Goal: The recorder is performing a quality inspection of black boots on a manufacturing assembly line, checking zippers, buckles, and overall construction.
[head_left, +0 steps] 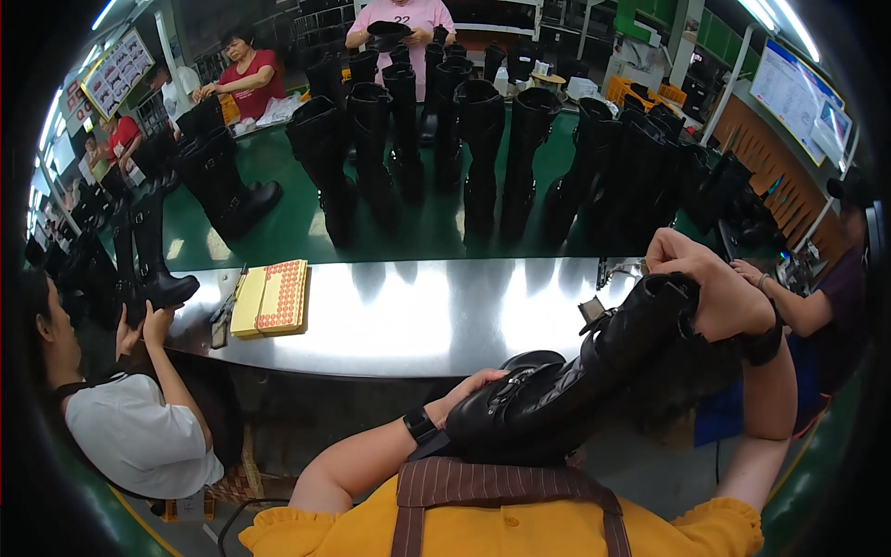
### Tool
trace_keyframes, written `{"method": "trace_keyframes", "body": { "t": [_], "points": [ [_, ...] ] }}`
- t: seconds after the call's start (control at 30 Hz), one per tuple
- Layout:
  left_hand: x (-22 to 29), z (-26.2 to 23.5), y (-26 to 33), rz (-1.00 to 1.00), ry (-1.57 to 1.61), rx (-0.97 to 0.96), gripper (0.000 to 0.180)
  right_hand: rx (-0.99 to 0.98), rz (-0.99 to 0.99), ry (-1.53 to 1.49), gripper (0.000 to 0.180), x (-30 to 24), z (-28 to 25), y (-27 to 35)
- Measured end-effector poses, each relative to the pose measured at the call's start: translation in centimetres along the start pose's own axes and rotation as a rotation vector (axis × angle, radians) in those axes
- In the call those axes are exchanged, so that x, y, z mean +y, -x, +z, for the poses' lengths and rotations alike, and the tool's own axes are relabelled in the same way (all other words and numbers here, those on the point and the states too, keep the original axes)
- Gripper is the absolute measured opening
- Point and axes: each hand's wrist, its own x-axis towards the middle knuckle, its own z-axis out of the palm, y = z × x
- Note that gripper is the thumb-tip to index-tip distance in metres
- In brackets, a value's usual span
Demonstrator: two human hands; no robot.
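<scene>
A tall black boot with buckled straps lies tilted across my front, its toe end toward the left and its shaft rising to the right. My left hand grips the foot part beside a buckle. At the open top of the shaft, my right hand is closed on the boot, fingers curled at its upper edge. The fingertips are partly hidden. A small metal tool lies on the table just left of my right hand.
A shiny metal worktop borders a green table crowded with upright black boots. A yellow pad with red round stickers and scissors lie left. One co-worker handles a boot at left; another works at right.
</scene>
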Motion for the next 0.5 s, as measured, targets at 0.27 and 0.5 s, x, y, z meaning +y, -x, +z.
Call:
{"method": "trace_keyframes", "body": {
  "t": [0.27, 0.5],
  "points": [
    [1.4, 1.5, -1.0, -0.07, 0.059, -0.12, 0.04, 0.095, 0.177, 0.27, 0.029, -1.9, -1.4, 7.4],
    [9.8, 3.7, 0.5, 0.404, -0.604, 0.455, 0.048, 1.055, 0.585, 0.551, 0.05, -1.2, -13.0, 5.3]
  ]
}}
